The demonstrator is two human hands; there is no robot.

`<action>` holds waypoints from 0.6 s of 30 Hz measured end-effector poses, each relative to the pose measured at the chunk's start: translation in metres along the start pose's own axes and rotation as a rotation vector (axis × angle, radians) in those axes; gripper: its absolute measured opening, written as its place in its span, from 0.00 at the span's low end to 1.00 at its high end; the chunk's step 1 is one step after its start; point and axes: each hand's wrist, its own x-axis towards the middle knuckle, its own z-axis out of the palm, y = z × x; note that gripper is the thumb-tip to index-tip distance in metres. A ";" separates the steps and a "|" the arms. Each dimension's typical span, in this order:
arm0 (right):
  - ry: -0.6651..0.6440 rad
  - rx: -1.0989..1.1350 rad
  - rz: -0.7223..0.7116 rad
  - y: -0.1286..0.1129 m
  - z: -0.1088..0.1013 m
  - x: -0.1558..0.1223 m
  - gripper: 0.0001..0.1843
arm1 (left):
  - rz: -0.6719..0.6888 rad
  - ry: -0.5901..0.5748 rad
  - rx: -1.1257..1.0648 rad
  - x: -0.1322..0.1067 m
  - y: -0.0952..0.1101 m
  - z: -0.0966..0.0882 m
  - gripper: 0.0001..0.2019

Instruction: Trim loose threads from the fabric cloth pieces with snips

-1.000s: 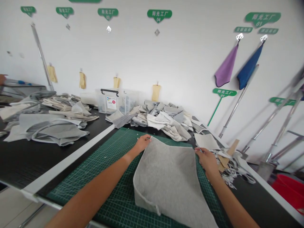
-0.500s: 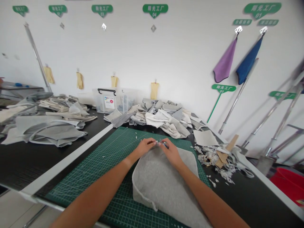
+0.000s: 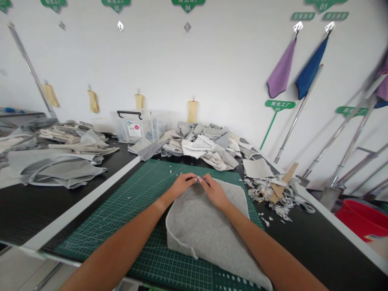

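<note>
A grey felt-like cloth (image 3: 200, 226) lies on the green cutting mat (image 3: 145, 202) in front of me. My left hand (image 3: 182, 185) and my right hand (image 3: 214, 190) meet at the cloth's far corner, fingertips pinched together on its edge. Something small and pale shows between the fingertips, too small to name. Both forearms stretch over the mat and the cloth.
A heap of grey and cream cloth pieces (image 3: 200, 145) lies beyond the mat, with a clear plastic box (image 3: 133, 127) behind it. More cloth (image 3: 57, 165) sits on the black table at left. Scraps and trimmings (image 3: 273, 194) lie at right. A red bucket (image 3: 360, 218) stands beside the table.
My right hand left the cloth's right corner and came across to the far corner beside my left hand. The view has tilted down slightly.
</note>
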 end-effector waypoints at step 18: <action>0.063 0.001 -0.025 -0.003 0.000 0.001 0.20 | -0.035 -0.001 -0.023 0.001 0.004 -0.001 0.15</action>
